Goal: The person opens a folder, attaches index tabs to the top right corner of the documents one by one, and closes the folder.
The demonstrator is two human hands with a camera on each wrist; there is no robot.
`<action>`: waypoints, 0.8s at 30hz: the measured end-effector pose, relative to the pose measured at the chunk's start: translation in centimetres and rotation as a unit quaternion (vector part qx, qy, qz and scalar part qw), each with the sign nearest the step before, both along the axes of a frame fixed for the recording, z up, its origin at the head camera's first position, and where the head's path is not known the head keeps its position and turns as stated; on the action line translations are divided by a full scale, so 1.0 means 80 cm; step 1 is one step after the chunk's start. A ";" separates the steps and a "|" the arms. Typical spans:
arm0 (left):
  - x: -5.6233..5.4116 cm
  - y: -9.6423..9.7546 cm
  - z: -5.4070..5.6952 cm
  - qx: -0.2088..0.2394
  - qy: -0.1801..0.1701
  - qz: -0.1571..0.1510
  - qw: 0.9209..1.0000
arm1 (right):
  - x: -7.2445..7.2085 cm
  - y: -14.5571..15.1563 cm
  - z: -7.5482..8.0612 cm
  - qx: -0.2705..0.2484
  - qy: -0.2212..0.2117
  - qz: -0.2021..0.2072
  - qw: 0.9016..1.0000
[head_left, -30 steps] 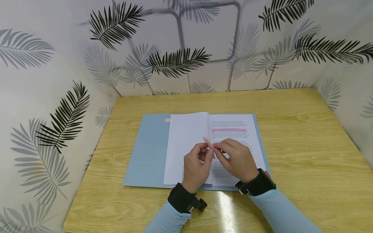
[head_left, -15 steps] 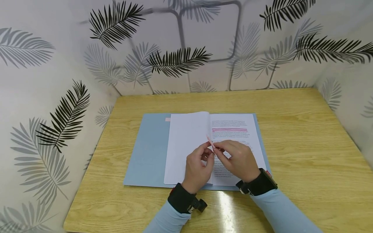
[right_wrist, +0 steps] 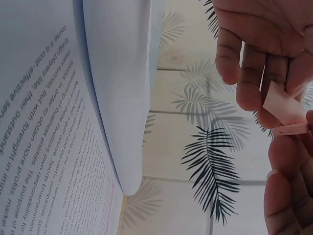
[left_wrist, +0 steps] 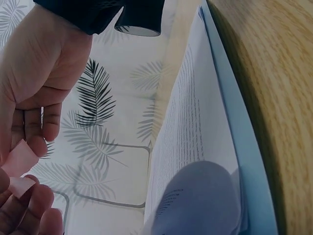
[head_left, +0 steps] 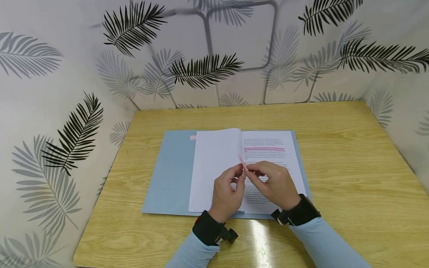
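Note:
A small pad of pink sticky notes [head_left: 244,166] is held between both hands above the open document's gutter. My left hand [head_left: 226,191] pinches its near side with thumb and fingertips. My right hand [head_left: 274,184] grips it from the right between thumb and index finger. In the right wrist view a pale pink sheet [right_wrist: 283,104] stands bent away from the thin pink stack [right_wrist: 291,129]. Underneath lies the document [head_left: 218,163], blank on its left page. Its printed right page [head_left: 268,143] carries pink highlighted lines.
A blue folder [head_left: 167,175] lies beneath the document on the wooden table [head_left: 352,167]. At the left page's upper edge sits a small pink tab [head_left: 193,137]. Leaf-patterned cloth [head_left: 234,44] stands behind the table and along both sides.
The pink pad has turned more edge-on. My left thumb and fingertips parted slightly, then closed in on it. The right hand stays almost where it was; the document has not moved.

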State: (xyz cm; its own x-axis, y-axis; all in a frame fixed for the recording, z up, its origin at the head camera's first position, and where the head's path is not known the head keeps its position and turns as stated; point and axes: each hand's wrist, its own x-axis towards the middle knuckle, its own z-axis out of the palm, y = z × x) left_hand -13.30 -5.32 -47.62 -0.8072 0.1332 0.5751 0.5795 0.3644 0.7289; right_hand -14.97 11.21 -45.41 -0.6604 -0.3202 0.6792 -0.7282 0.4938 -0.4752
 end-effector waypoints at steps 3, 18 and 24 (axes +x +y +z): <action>0.000 0.000 0.001 -0.007 0.013 0.018 1.000 | 0.001 0.000 -0.001 0.000 -0.001 -0.011 1.000; 0.004 0.002 -0.001 -0.026 0.006 0.012 1.000 | 0.000 -0.004 0.001 0.024 0.023 -0.071 0.997; 0.005 0.002 0.002 0.008 -0.048 -0.015 0.999 | 0.001 -0.004 0.003 0.031 0.031 -0.080 0.996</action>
State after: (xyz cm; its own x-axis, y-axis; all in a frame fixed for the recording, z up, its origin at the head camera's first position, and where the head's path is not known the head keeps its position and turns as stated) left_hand -12.94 -5.16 -47.47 -0.8548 0.1487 0.4971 0.5165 0.3358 0.7877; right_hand -14.91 10.88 -45.20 -0.6639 -0.2571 0.7023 -0.6647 0.6331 -0.3966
